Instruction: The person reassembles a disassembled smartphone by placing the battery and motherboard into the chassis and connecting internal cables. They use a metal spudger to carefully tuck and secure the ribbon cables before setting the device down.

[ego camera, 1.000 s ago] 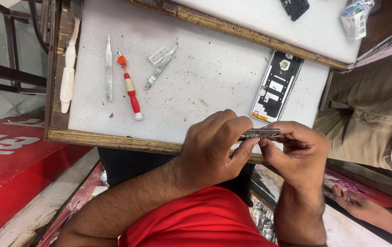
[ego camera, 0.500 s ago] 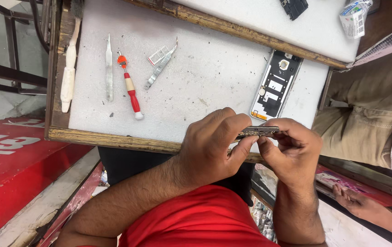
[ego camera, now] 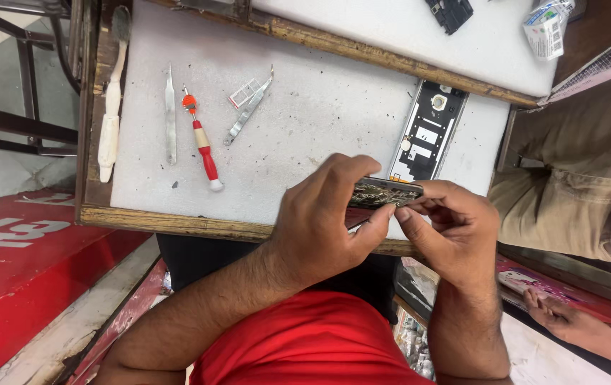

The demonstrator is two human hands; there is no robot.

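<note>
White foam sheeting covers the counter (ego camera: 305,121), which has a worn wooden rim along its near edge, and the view looks straight down on it from above. Just off that near edge, both hands meet around a small dark circuit board (ego camera: 385,192) held edge-on above the person's red-shirted lap. The left hand (ego camera: 320,221) wraps over the board from the left, fingers curled across its top and thumb pressed up from below, so it is clamped on the board. The right hand (ego camera: 455,228) pinches the board's right end between thumb and fingertips, closed on it as well. A thin pale sliver shows under the left thumb, too small to identify. Directly beyond the board, lying on the foam, is an opened phone frame (ego camera: 428,132), black inside with a metal border, its long side pointing away from the person. Well to the left of the frame lie the tools: a bent pair of tweezers (ego camera: 248,110) beside a small metal tray piece (ego camera: 244,93), then a red-handled screwdriver (ego camera: 202,142) with a white tip, then a straight pair of tweezers (ego camera: 170,121). Farther left, on the wooden rim, rests a white toothbrush (ego camera: 111,107). At the far right of the frame, another person's leg (ego camera: 583,192) in khaki trousers sits beside the counter.
</note>
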